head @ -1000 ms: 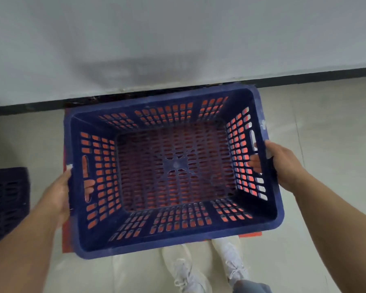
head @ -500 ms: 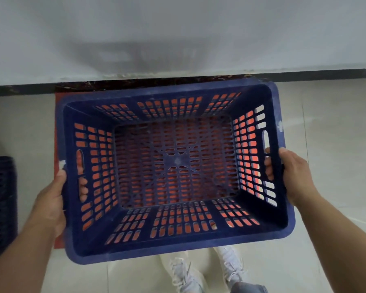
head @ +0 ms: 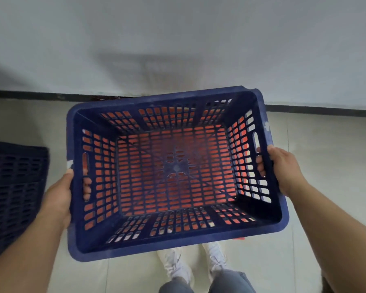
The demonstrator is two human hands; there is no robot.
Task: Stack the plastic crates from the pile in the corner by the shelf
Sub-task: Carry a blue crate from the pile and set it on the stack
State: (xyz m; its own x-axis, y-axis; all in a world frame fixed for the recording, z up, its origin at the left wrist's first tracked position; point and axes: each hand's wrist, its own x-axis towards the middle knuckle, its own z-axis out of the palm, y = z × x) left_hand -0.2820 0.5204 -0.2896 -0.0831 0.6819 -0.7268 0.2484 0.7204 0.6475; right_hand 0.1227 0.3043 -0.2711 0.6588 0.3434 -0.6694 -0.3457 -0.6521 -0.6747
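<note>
I hold a dark blue perforated plastic crate (head: 273,216) upright, open side up, in front of me. My left hand (head: 60,194) grips its left wall, fingers through the handle slot. My right hand (head: 280,166) grips the right wall the same way. A red crate (head: 240,238) lies directly underneath; its colour shows through the blue crate's holes and a small corner peeks out at the lower right. I cannot tell whether the blue crate touches the red one.
Another dark blue crate (head: 13,187) sits on the floor at the left edge. A white wall (head: 178,39) with a black skirting strip (head: 325,109) stands just behind. My white shoes (head: 175,265) are on the pale tiled floor below.
The blue crate has shifted so that it covers the red crate almost fully; the red edges seen at the left and back have vanished. Both hands keep the same grip.
</note>
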